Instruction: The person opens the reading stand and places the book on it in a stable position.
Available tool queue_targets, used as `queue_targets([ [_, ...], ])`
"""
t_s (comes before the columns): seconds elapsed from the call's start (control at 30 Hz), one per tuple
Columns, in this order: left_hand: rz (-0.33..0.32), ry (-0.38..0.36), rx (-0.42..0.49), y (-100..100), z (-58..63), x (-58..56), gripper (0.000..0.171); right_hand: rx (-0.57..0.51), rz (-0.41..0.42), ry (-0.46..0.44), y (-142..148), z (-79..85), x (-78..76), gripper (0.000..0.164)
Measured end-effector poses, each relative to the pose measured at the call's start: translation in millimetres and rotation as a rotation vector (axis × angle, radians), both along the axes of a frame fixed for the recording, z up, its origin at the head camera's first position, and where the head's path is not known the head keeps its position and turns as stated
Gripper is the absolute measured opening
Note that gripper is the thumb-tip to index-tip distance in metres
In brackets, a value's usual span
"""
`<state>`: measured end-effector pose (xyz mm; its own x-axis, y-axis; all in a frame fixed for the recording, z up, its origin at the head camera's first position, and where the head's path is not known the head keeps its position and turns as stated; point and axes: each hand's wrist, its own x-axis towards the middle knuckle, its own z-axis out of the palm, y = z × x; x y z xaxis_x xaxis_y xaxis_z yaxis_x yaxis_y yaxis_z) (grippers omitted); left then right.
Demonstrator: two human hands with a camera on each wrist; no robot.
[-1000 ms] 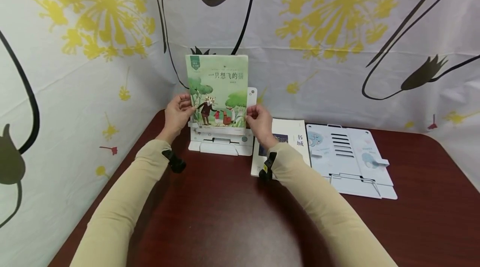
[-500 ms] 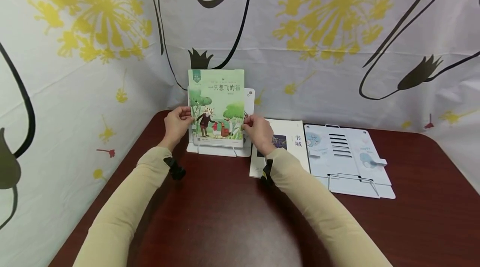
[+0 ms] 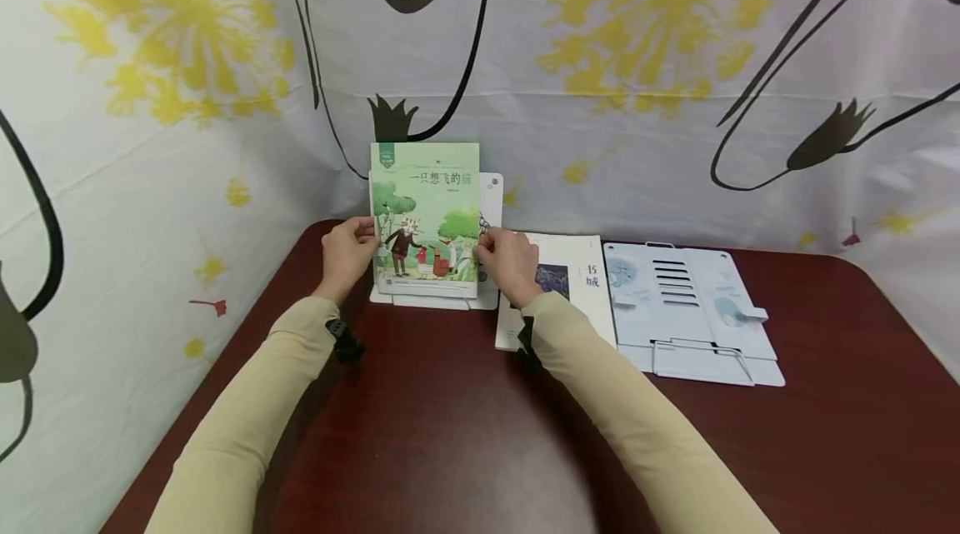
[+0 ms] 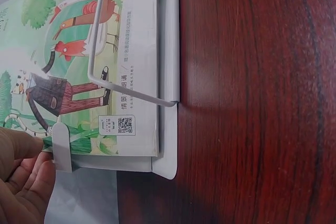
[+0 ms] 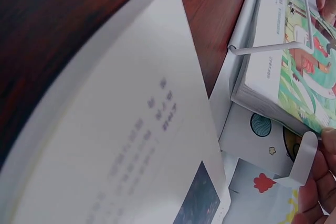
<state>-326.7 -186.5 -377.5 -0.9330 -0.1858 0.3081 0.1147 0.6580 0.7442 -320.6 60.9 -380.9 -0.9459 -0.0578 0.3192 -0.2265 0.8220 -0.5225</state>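
A green picture book (image 3: 427,209) with a cat and birds on its cover stands upright, leaning on a white book stand (image 3: 491,197) at the back left. My left hand (image 3: 348,255) pinches its left edge, thumb beside the stand's side clip (image 4: 61,148), which laps over the cover. At the opposite edge, my right hand (image 3: 512,263) pinches the book near another clip (image 5: 304,158); that clip lies beside the book, off its cover. A wire page holder (image 4: 134,93) crosses in front of the cover's lower part. The fingertips behind the book are hidden.
To the right a white book (image 3: 600,301) lies flat, partly under my right forearm. Beside it a second, folded book stand (image 3: 697,317) lies on the dark red table (image 3: 450,417). A patterned cloth (image 3: 637,142) hangs behind the table.
Both hands have lowered the green book; its bottom now sits on the stand's ledge behind the wire holder. In the last half second the hands have barely moved, while the head view shifted slightly.
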Motion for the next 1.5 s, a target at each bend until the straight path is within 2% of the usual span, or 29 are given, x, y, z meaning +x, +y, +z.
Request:
queue_targets([
  [0.17,0.007,-0.007,0.002,-2.0,-1.4,-1.6,0.031,-0.046,0.038,-0.04,0.5,0.4,-1.2,0.011],
  [0.47,-0.001,-0.018,-0.021,-3.8,-4.7,-5.7,0.035,-0.088,0.055,-0.082,1.8,-1.2,-8.0,0.016],
  [0.57,0.019,0.016,-0.004,-6.0,-1.8,-7.1,0.037,-0.123,0.059,-0.076,4.8,4.3,-6.9,0.016],
  [0.63,0.015,0.064,0.009,-4.7,2.7,-7.7,0.038,-0.155,0.074,-0.06,11.1,11.8,-6.2,0.017],
  [0.7,-0.01,0.126,0.026,0.6,9.4,-7.7,0.039,-0.196,0.092,-0.046,21.7,20.3,-5.5,0.017],
  [0.77,-0.063,0.177,0.066,12.0,16.5,-6.9,0.039,-0.222,0.096,-0.024,36.0,27.0,-4.0,0.016],
  [0.87,-0.187,0.185,0.143,36.1,25.8,-3.4,0.04,-0.237,0.08,0.016,63.5,31.1,1.8,0.015],
  [0.93,-0.264,0.144,0.201,55.5,28.7,-0.5,0.041,-0.23,0.051,0.041,85.2,30.6,8.4,0.015],
  [1.03,-0.357,0.035,0.263,86.4,27.6,5.9,0.043,-0.216,-0.002,0.07,121.1,26.5,20.8,0.016],
  [1.2,-0.473,-0.129,0.326,137.0,13.2,20.7,0.042,-0.164,-0.1,0.089,179.0,15.1,46.4,0.018],
  [1.37,-0.563,-0.307,0.383,178.9,-6.4,41.4,0.042,-0.112,-0.186,0.013,224.9,0.9,82.2,0.022],
  [1.5,-0.616,-0.396,0.398,205.6,-17.5,56.8,0.037,-0.094,-0.227,-0.066,250.7,-6.5,111.4,0.026],
])
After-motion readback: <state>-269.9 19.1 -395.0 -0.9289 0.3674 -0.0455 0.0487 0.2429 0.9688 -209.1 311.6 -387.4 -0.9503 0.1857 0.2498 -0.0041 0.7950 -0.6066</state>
